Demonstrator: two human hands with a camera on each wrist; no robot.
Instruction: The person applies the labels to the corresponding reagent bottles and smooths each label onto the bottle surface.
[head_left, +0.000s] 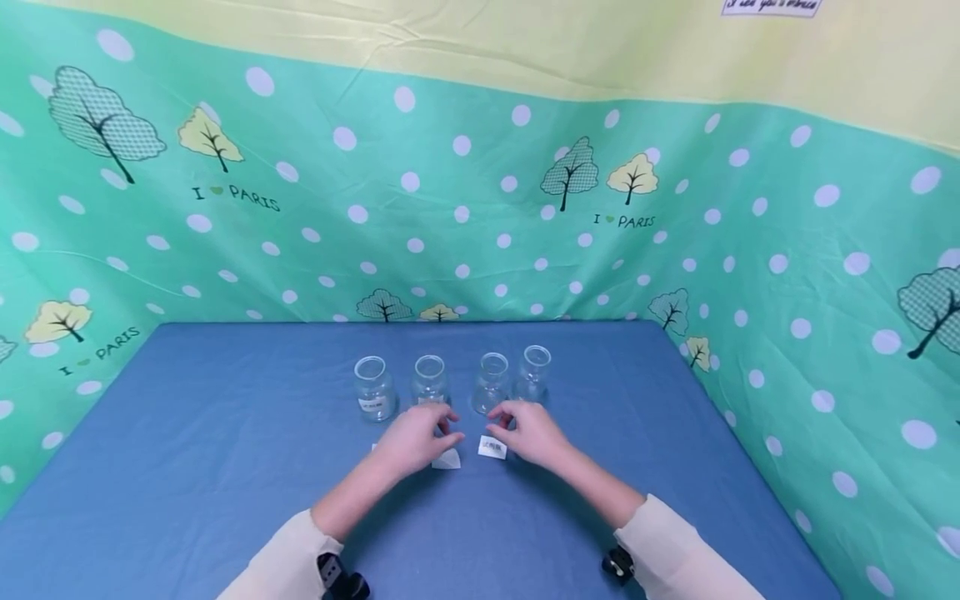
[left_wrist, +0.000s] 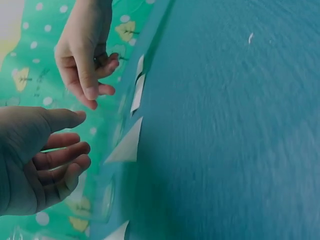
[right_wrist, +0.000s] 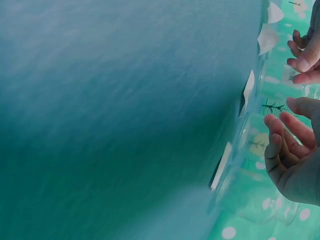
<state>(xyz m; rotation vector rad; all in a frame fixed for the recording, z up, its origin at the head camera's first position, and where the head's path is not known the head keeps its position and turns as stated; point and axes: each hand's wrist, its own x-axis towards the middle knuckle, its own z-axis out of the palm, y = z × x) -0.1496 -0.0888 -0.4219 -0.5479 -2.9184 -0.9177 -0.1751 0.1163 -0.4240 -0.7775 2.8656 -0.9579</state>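
My left hand (head_left: pixel 416 437) hovers in front of the second glass jar from the left (head_left: pixel 431 369), fingers loosely bent and holding nothing. A blank white piece of paper (head_left: pixel 447 459) lies beside its thumb. Facing it, my right hand (head_left: pixel 531 429) is just above a small white printed label (head_left: pixel 492 447), its fingers relaxed and nothing between them. It partly covers the rightmost jar (head_left: pixel 534 375). In the left wrist view, a gap separates the left hand (left_wrist: pixel 42 160) from the right hand (left_wrist: pixel 85 55). White papers (right_wrist: pixel 247 92) stand out on the cloth in the right wrist view.
The leftmost jar (head_left: pixel 375 383) bears a white label (head_left: pixel 372 405). Another open glass jar (head_left: pixel 492 379) stands right of the middle. All are on a blue tablecloth (head_left: pixel 240 433). A green dotted curtain (head_left: pixel 450 200) borders the table's back and sides.
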